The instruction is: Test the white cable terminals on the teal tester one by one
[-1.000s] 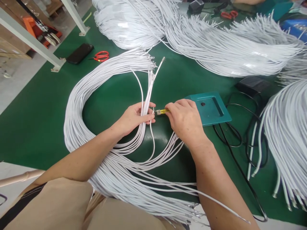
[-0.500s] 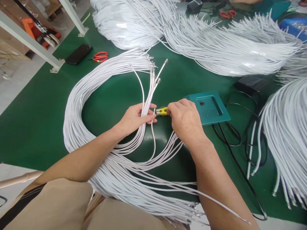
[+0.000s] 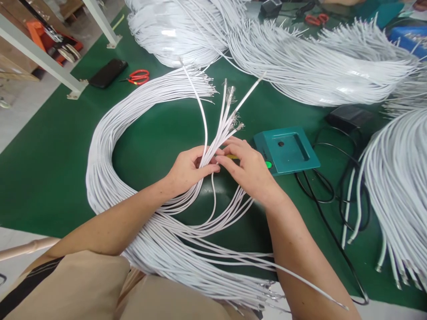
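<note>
My left hand (image 3: 187, 171) is closed round a small bundle of white cables (image 3: 211, 153), whose frayed, bare-wire ends fan out above it. My right hand (image 3: 248, 166) is beside it, thumb and forefinger at the bundle. Yellow-handled pliers (image 3: 232, 156) show only as a strip among its fingers; their jaws are hidden. One thin white cable (image 3: 214, 195) hangs from between the hands. Round my left arm curves a large coil of white cables (image 3: 103, 155), with more cables (image 3: 200, 266) in front of my lap.
A teal device (image 3: 288, 149) with a lit green button (image 3: 268, 165) and black cords (image 3: 320, 195) is at the right. Red scissors (image 3: 138, 77) and a black phone (image 3: 108, 73) lie back left. Cable heaps (image 3: 320, 62) cover the back; another (image 3: 396, 178) stands at right.
My right hand has moved left to the bundle, and the pliers are now mostly hidden by its fingers. The cable ends have shifted up and right and spread. The device's green button has come into view.
</note>
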The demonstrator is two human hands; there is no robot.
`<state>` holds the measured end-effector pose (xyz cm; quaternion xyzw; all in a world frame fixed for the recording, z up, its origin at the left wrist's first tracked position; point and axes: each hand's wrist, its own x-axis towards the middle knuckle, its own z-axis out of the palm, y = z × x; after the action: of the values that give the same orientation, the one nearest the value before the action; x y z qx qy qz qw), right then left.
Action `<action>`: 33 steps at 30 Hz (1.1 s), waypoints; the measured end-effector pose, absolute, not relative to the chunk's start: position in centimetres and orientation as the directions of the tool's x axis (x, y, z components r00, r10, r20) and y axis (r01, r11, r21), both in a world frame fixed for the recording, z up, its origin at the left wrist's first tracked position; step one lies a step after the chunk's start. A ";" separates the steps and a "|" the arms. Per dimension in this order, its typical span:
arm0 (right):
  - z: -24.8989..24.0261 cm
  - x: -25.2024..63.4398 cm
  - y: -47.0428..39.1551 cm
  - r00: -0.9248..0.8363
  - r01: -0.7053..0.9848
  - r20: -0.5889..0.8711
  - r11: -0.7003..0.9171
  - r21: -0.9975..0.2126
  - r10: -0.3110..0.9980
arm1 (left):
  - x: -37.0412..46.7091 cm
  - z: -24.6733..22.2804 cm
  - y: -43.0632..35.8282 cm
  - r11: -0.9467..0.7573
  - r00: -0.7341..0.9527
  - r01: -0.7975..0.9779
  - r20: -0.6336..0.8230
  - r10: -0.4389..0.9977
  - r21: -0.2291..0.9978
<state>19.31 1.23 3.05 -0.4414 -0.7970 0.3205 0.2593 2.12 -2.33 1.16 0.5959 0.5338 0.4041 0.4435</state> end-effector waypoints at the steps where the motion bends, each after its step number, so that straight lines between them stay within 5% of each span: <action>1: 3.1 19.5 1.3 -0.476 0.529 0.134 0.405 -0.746 0.869 | 2.1 1.2 -2.3 -0.027 0.107 0.266 -0.002 0.994 0.964; 5: 2.7 19.8 1.5 -0.526 0.533 0.217 0.517 -0.670 0.823 | 2.0 1.1 -2.1 0.103 0.127 0.105 -0.116 0.985 0.989; 9: 2.0 19.6 1.6 -0.602 0.628 0.357 0.700 -0.341 0.714 | 1.7 0.4 -1.6 0.262 0.148 -0.124 -0.243 0.959 0.957; 11: 1.9 19.7 1.6 -0.601 0.668 0.353 0.693 -0.271 0.717 | 1.6 0.2 -1.4 0.275 0.130 -0.145 -0.257 0.958 0.950; 22: 1.4 19.1 1.2 -0.560 0.627 0.329 0.649 -0.431 0.760 | 1.5 0.5 -1.5 0.263 0.182 -0.095 -0.243 0.953 0.960; 27: 1.7 20.1 1.8 -0.551 0.721 0.381 0.653 -0.231 0.743 | 1.4 0.2 -1.3 0.263 0.161 -0.107 -0.244 0.956 0.959; 33: 1.7 21.0 2.1 -0.585 0.771 0.264 0.627 -0.111 0.766 | 1.9 0.5 -1.3 0.271 0.111 -0.047 -0.264 0.958 0.962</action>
<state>20.97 2.11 1.65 -0.4317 -0.8903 -0.0078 0.1445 1.87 -1.28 0.45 0.4374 0.5209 0.4164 0.6034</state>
